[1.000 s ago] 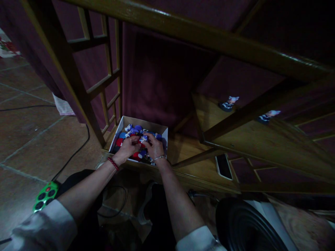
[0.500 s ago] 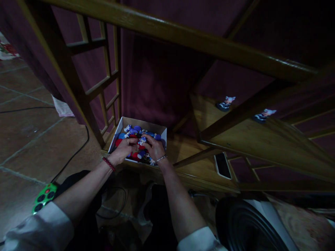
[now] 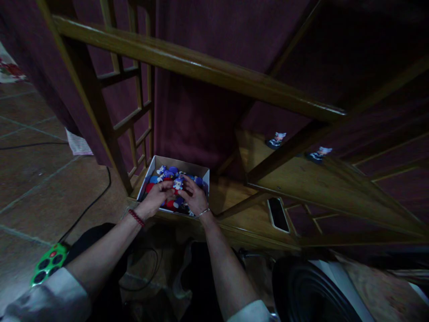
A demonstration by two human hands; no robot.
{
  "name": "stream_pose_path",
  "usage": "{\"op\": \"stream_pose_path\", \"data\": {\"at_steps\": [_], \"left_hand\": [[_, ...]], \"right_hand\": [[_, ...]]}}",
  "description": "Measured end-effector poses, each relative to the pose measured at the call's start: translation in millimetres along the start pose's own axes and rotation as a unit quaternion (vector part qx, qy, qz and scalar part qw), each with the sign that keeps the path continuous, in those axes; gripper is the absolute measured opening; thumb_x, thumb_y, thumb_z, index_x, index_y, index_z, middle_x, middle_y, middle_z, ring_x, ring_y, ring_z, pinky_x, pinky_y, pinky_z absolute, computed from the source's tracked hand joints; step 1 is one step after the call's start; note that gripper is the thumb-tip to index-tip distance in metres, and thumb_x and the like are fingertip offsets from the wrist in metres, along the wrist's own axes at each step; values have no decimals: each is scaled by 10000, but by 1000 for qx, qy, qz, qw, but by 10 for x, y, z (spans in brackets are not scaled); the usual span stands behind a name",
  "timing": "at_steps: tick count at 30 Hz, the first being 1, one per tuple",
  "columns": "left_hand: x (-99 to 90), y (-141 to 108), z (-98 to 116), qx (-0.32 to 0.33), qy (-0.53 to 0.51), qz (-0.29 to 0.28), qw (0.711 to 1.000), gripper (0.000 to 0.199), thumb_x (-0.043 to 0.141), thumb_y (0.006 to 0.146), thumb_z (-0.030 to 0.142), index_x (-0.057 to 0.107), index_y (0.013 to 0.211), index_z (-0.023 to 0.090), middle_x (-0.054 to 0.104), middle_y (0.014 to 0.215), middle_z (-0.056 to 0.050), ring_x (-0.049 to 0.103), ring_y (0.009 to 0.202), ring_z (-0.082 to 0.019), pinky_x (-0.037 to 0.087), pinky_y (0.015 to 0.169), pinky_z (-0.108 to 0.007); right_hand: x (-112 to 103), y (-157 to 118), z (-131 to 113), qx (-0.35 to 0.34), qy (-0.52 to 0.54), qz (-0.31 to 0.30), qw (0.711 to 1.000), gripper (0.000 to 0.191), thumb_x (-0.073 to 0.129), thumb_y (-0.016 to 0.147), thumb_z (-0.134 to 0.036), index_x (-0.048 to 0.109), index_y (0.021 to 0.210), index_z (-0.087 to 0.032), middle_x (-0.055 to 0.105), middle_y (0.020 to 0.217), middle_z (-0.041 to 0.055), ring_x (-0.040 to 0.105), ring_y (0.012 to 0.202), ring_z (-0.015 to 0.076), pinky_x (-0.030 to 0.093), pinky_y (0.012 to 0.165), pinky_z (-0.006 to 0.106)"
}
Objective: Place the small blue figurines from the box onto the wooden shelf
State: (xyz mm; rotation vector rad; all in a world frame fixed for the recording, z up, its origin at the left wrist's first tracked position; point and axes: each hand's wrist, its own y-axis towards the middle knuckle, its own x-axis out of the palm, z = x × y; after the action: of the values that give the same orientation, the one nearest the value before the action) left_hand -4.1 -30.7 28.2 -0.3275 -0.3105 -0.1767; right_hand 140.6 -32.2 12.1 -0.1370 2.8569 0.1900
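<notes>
A small figurine point(image 3: 178, 183) with purple hair and a whitish front stands upright between my two hands, just over an open white cardboard box point(image 3: 207, 179). From the left, the fingers of my left hand point(image 3: 154, 197) close on its lower part, where something red shows. My right hand point(image 3: 195, 197) grips it from the right, with thumb and fingers curved about it. Beneath and around the hands, several more figurines point(image 3: 161, 170) in purple, blue, red and white lie jumbled in the box. My hands hide part of them.
Wooden shelf bars point(image 3: 194, 65) cross above the box. Two figurines point(image 3: 276, 139) stand on the raised shelf board point(image 3: 301, 179) to the right. A phone point(image 3: 278, 215) lies on the lower board. Beside my left arm is a green device point(image 3: 48, 264); a black round stool point(image 3: 308, 290) stands lower right.
Both hands have lifted the purple-haired figurine slightly and turned it more upright, its front now clearer. The view has shifted a little, so the shelf bars appear lower.
</notes>
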Motion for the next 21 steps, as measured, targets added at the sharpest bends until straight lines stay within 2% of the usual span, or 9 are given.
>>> {"op": "stream_pose_path", "data": {"at_steps": [5, 11, 16, 21], "left_hand": [[37, -108, -14, 7, -30, 18, 999, 379, 704, 515, 225, 584, 859, 120, 611, 785, -15, 552, 684, -112, 440, 686, -265], [128, -284, -31, 27, -18, 53, 998, 446, 708, 516, 255, 581, 918, 109, 609, 841, -36, 553, 745, -132, 439, 736, -290], [240, -458, 42, 42, 19, 56, 997, 448, 711, 499, 270, 596, 905, 119, 615, 835, -33, 555, 767, -146, 434, 738, -284], [388, -645, 121, 48, 34, 33, 998, 430, 702, 489, 282, 597, 871, 115, 619, 772, -23, 552, 713, -141, 433, 695, -275]], "right_hand": [[60, -110, 64, 10, 56, 39, 998, 463, 640, 661, -304, 538, 1104, -219, 605, 1087, 37, 564, 996, 188, 431, 904, 355], [48, -274, 102, 9, 4, 72, 997, 361, 642, 661, -322, 598, 1004, -217, 640, 1008, 27, 588, 933, 193, 454, 868, 356], [-19, -456, -65, -13, -1, 86, 996, 346, 631, 670, -313, 601, 1000, -212, 648, 967, 23, 599, 881, 181, 485, 806, 316], [-119, -656, -313, -29, -17, 88, 996, 338, 631, 667, -272, 596, 999, -217, 655, 920, 12, 608, 833, 176, 493, 772, 307]]}}
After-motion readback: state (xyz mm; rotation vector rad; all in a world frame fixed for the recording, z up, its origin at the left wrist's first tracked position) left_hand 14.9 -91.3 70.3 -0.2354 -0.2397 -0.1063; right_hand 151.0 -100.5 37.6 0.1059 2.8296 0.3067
